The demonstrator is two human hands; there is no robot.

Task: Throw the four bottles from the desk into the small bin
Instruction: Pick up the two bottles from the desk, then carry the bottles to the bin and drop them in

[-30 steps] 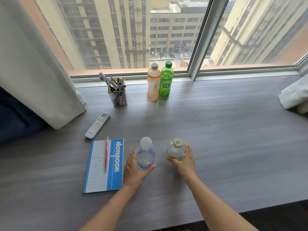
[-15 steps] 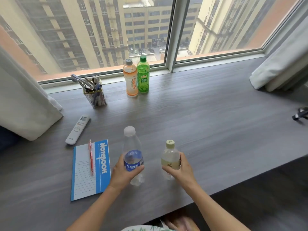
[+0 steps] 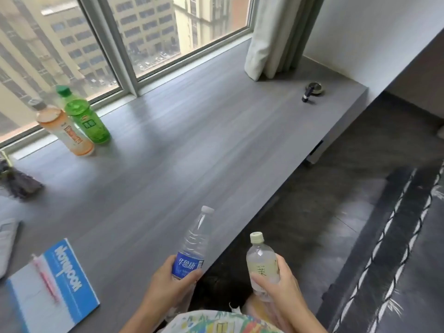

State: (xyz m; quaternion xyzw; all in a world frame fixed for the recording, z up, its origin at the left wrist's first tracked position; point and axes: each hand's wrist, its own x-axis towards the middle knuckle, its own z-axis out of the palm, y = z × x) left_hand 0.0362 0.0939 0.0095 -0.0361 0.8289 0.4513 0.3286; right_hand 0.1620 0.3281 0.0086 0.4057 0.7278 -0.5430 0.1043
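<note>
My left hand grips a clear water bottle with a blue label, lifted off the grey desk and tilted to the right over its front edge. My right hand holds a small clear bottle with a pale green cap, upright, past the desk edge above the dark floor. An orange-drink bottle and a green bottle stand side by side at the far left by the window. No bin is in view.
A blue notebook with a red pen on it lies at the near left. A remote and a blurred pen holder sit at the left edge. A small dark object rests far right near the curtain.
Both hands have lifted their bottles off the desk and brought them toward me and past its front edge. The view has swung to the right, showing the desk's right end and the floor.
</note>
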